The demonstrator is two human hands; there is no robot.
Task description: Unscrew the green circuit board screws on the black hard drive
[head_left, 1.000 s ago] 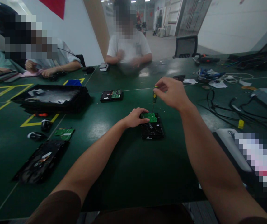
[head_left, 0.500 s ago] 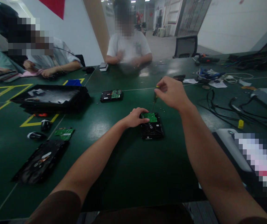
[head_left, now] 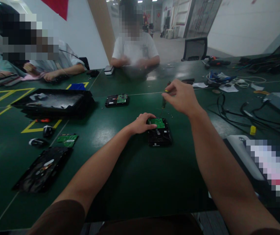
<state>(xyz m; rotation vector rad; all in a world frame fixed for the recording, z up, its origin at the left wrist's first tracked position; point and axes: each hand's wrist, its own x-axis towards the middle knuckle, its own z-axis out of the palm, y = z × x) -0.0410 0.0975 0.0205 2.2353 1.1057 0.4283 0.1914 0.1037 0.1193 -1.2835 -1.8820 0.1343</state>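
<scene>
right hand [head_left: 181,97] slightly raised since before, fingers pinching screwdriver [head_left: 163,101] upright over hard drive [head_left: 159,132] at frame centre, left hand [head_left: 142,123] fingers curled on its left edge

Both forearms were bare from the elbow down, entering from the lower edge of the view. Short sleeves of a dark brown garment covered the upper arms, one visible at the lower left and one, only at its edge, at the lower right corner. The same brown cloth showed along the bottom centre. The left hand [head_left: 142,123] and the right hand [head_left: 181,97] were uncovered: no gloves. No watch, ring or band could be seen on either wrist. The fingernails were too small and blurred to describe.
</scene>
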